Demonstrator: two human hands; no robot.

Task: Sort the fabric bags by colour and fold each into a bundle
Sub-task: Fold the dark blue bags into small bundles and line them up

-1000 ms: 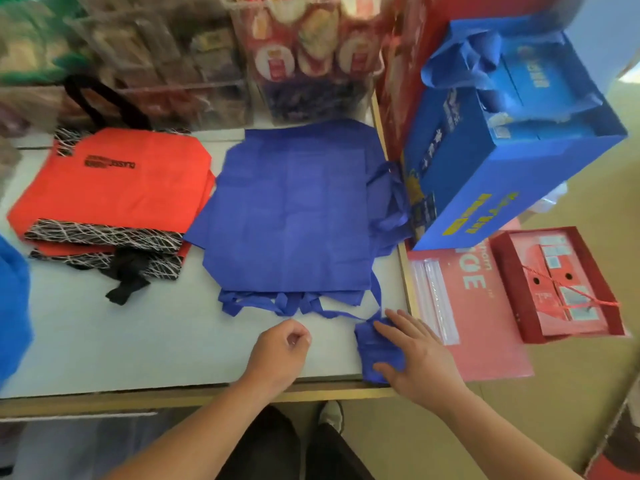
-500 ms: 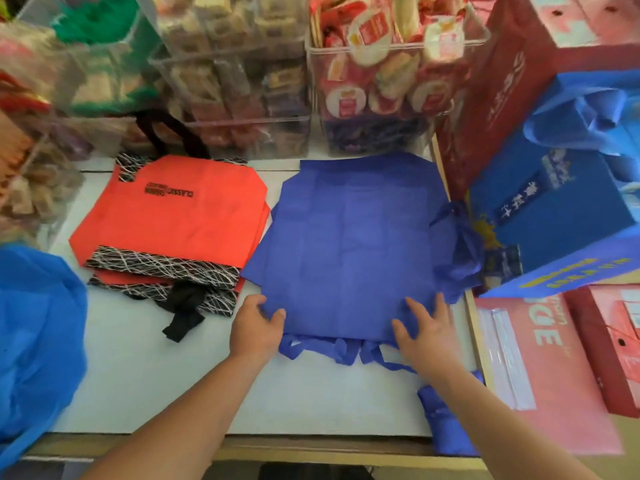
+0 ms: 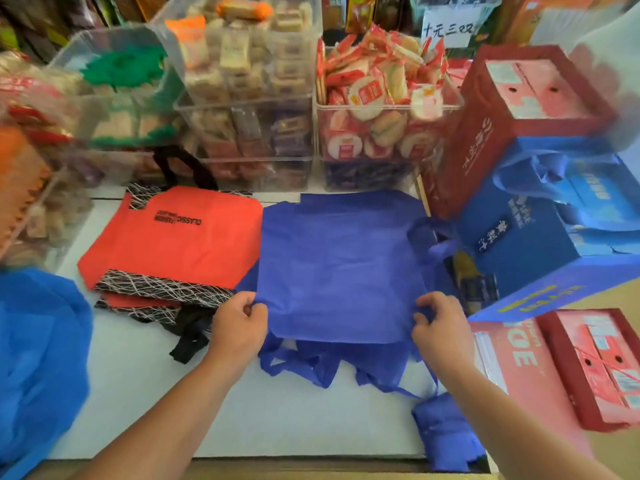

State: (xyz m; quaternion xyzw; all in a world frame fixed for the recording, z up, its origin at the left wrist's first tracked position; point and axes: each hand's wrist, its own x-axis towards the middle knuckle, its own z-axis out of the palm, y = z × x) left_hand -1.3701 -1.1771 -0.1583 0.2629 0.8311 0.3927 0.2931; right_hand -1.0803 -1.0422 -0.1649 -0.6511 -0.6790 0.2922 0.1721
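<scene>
You are looking at an orange-red fabric bag (image 3: pixel 180 247) that is carrying black print reading "CLASSIC", upside down to you. The smaller word beside it is too blurred to read. A white paper sign (image 3: pixel 446 29) at the back is showing the handwritten characters "十元三双". The flat pink carton (image 3: pixel 526 358) on your right is showing large pale letters "GE". The tall dark red carton (image 3: pixel 485 143) and the blue gift box (image 3: pixel 540 251) are bearing white vertical characters that you cannot make out.
</scene>
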